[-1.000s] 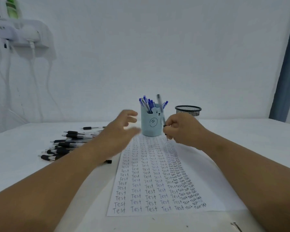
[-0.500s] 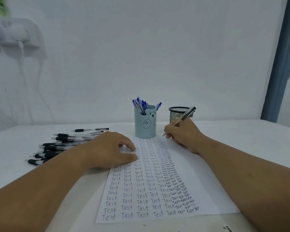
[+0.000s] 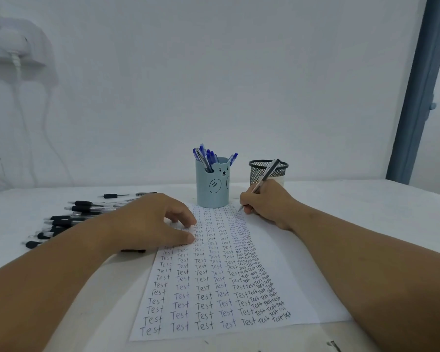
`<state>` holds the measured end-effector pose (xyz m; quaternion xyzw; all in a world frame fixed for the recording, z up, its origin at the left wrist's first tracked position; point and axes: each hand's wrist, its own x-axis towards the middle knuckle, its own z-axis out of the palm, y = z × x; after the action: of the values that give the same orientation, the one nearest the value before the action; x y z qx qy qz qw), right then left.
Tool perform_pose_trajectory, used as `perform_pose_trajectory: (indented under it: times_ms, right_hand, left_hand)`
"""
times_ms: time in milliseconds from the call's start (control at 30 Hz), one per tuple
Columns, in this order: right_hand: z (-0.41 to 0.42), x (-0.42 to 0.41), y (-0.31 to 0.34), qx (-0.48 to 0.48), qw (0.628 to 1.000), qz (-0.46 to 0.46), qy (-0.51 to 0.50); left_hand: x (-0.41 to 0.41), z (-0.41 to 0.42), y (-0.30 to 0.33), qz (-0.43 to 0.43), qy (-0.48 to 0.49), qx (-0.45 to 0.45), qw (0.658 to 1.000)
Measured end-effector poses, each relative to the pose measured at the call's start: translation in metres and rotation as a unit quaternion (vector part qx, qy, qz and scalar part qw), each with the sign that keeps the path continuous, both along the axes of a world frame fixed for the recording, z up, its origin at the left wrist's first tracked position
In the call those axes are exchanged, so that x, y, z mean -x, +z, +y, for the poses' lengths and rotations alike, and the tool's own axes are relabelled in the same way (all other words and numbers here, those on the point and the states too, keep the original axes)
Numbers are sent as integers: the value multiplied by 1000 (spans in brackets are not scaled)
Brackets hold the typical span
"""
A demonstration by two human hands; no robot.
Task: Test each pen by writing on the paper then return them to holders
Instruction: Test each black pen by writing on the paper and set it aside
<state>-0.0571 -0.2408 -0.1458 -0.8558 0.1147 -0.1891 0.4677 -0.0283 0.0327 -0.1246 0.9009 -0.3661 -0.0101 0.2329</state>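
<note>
White paper (image 3: 285,262): flat on the table (image 3: 366,212); columns of "Test" fill its left and middle; right margin bare
right hand (image 3: 264,201): my fingers pinched round a clear pen (image 3: 266,175); tip down at the paper's far right, beside the top of the last column; barrel leans away toward the mesh holder (image 3: 268,174)
left hand (image 3: 150,224): lying on the paper's far left edge; fingers loosely bent, fingertips and thumb touching the sheet; gripping nothing
blue bear holder (image 3: 212,186): standing on the paper's far edge; blue pens (image 3: 208,156) upright inside
black-grip pens (image 3: 69,219): loose pile on the table left of my left hand
mesh holder: just behind my right hand; contents not visible
</note>
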Motion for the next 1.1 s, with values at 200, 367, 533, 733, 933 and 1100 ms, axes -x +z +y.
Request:
perform_pose_trajectory:
  times_ms: [200, 367, 533, 733, 933, 1100]
  right_hand:
    - [0, 0, -1, 15, 1000, 0, 11]
    - [0, 0, -1, 8, 1000, -6, 4]
    - [1, 0, -1, 16, 1000, -9, 4]
    - [2, 2, 0, 24, 1000, -17, 0]
    - [4, 3, 1, 36, 999, -14, -1]
    - [4, 4, 1, 32, 999, -14, 5]
  left_hand:
    - [-1, 1, 0, 16, 2, 4, 1000]
    - [-1, 1, 0, 10, -2, 8, 1000]
    - [-1, 1, 0, 11, -9, 12, 1000]
    - [1, 2, 0, 13, -4, 10, 1000]
    - [3, 1, 1, 15, 0, 10, 1000]
    - [4, 1, 1, 13, 2, 14, 1000]
